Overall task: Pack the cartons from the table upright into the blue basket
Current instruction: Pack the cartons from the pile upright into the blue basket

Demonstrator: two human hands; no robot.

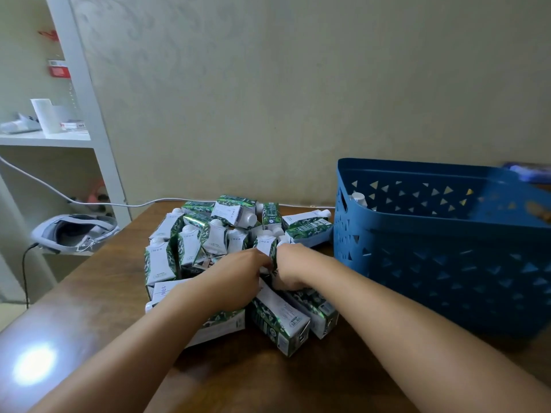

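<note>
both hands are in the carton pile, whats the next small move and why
Probably lift the carton that both hands, left and right, meet on, clear of the pile, toward the basket at right, which looks nearly empty.

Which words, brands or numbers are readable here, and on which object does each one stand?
None can be read with certainty.
Cartons: small grey print on the white faces, too blurred to read.
Lying carton: larger blue print, blurred and sideways, unreadable.
Red and white boxes on the shelf: print too small.
Blue basket: no text.
</note>
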